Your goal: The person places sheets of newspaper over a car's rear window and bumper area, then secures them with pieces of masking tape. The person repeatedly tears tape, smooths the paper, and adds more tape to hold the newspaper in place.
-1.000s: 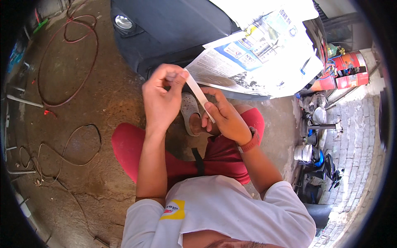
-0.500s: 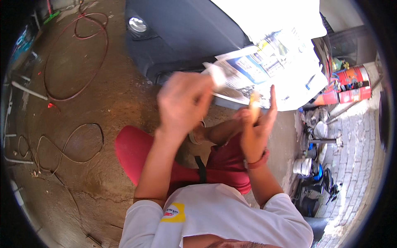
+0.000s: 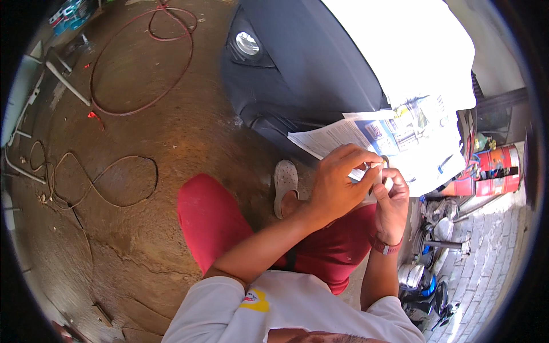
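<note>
In front of my knees both hands meet at a small roll of pale tape (image 3: 388,184). My right hand (image 3: 393,207), with a red band on its wrist, has its fingers closed around the roll. The thumb and forefinger of my left hand (image 3: 343,178) pinch a whitish bit at the roll's upper edge, seemingly the tape's end; the fingers partly hide it. Just beyond the hands, printed newspaper sheets (image 3: 334,137) cover part of a dark grey car bumper (image 3: 303,68). The bumper carries a round lamp (image 3: 247,43).
A glaring white surface (image 3: 417,46) lies above the newspaper. On the brown floor at left are a reddish hose loop (image 3: 189,63) and a thin cable. Red containers (image 3: 496,187), a white bucket (image 3: 410,275) and clutter line the brick wall (image 3: 486,251) at right.
My left hand has moved right and joined my right hand at the tape roll. Before, the hands were apart, with a blurred white piece at the left. The view has shifted too.
</note>
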The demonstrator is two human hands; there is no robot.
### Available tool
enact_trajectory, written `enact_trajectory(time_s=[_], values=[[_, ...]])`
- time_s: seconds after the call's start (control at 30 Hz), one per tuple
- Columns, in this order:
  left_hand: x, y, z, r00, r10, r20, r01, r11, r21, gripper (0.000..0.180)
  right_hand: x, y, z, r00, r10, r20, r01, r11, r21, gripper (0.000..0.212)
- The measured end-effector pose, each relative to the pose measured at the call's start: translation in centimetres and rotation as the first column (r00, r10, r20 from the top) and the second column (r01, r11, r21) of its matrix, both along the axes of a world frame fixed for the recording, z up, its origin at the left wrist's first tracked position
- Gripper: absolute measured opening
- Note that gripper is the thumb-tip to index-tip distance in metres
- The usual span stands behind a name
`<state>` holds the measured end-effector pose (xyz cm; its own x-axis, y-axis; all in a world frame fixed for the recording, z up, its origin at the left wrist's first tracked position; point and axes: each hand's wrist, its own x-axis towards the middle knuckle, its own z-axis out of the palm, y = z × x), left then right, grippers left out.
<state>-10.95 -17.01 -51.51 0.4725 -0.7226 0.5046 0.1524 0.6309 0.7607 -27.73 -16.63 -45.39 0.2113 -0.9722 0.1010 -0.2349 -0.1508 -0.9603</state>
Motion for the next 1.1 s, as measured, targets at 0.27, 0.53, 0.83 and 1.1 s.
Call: enact_trajectory(time_s=[0.27,0.53,0.83,1.1], values=[[-1.7,-1.0,-0.8,0.977,-0.014,-0.214,0.044,0.990,0.133,0.011,-1.2,-3.0,2.3,0.971,-0.188,-0.146,0.167,0.976,-0.142,0.007],[-5.0,-3.4,-2.1,0.837,-0.162,-0.523,0.304,0.932,0.199,0.016,1.1,-8.0,6.9,0.649,-0.453,-0.611,-0.131,0.725,-0.676,0.014],[-5.4,-7.0,-1.0,0.920,-0.005,-0.392,0.115,0.960,0.256,0.013,5.6,-13.5,9.5,0.330,-0.549,-0.768,-0.642,0.466,-0.609,0.014],[-4.5,-8.1,-1.4,0.961,-0.124,-0.249,0.176,0.964,0.199,0.029,7.0,-16.6,9.8,0.193,-0.539,-0.820,-0.792,0.408,-0.454,0.007]])
